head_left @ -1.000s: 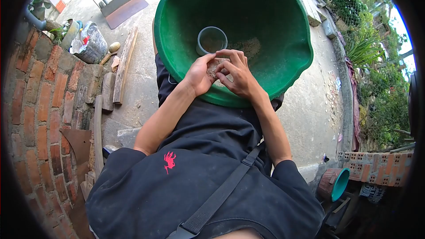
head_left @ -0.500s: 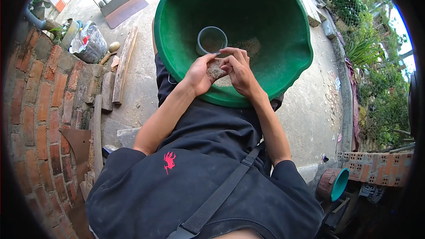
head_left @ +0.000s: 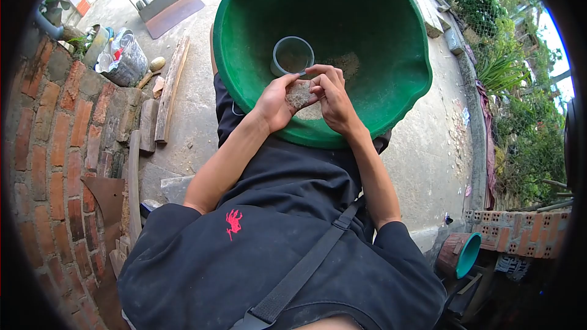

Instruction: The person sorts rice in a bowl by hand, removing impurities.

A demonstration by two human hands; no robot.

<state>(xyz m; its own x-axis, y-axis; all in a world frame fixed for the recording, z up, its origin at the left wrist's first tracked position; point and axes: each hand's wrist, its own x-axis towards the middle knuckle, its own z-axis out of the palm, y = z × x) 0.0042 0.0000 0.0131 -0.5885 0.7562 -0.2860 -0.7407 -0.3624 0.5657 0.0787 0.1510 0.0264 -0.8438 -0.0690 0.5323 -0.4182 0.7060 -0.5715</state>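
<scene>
My left hand (head_left: 274, 105) is cupped around a handful of pale, grain-like bits (head_left: 299, 93) above the near side of a large green tub (head_left: 391, 95). Fingers of my right hand (head_left: 335, 99) are bent and pinched together at the right edge of that handful; whatever lies between the fingertips is too small to name. Just beyond both hands, a clear plastic cup (head_left: 293, 56) stands inside the tub. More of the pale loose material (head_left: 347, 64) lies on the tub's bottom, partly hidden by my right hand.
The tub rests at my lap on a concrete floor (head_left: 422, 171). A brick wall (head_left: 58, 140), wooden planks (head_left: 173, 88) and a bucket (head_left: 129, 64) are on the left. A hand truck (head_left: 171, 9) stands at the upper left. Plants (head_left: 510, 79) and a teal-lined pot (head_left: 468, 255) are on the right.
My right fingers have drawn slightly right, off the handful, so more of the pale bits show. My left hand, the cup and the tub stay in place.
</scene>
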